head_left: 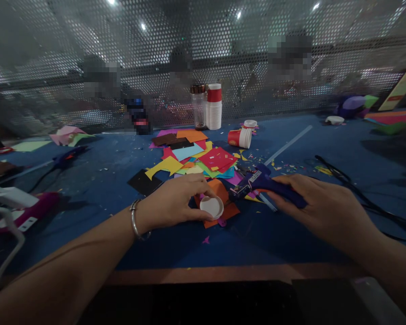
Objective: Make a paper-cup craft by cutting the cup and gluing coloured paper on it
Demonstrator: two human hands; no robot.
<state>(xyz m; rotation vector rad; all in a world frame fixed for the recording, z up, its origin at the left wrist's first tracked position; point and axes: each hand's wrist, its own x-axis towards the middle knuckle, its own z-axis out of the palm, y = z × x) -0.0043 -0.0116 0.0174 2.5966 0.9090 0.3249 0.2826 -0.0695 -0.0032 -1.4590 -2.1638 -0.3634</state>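
My left hand [176, 201], with a silver bangle on its wrist, pinches a small paper cup [211, 208] between thumb and fingers. The cup's round white end faces me; its sides are mostly hidden. Orange paper [232, 214] lies around and under it, with a purple scrap [222, 222] at its edge. In my right hand [320, 203] is a dark blue glue gun [267, 183], fingers wrapped round its handle. Its nozzle points left toward the cup and stays a short way from it.
Coloured paper sheets [189, 155] are heaped beyond my hands. Stacked paper cups [214, 108] and a clear bottle [199, 108] stand at the back; more cups [240, 138] lie sideways. A black cable [365, 203] runs right. A power strip [30, 214] sits left. A perforated screen backs the table.
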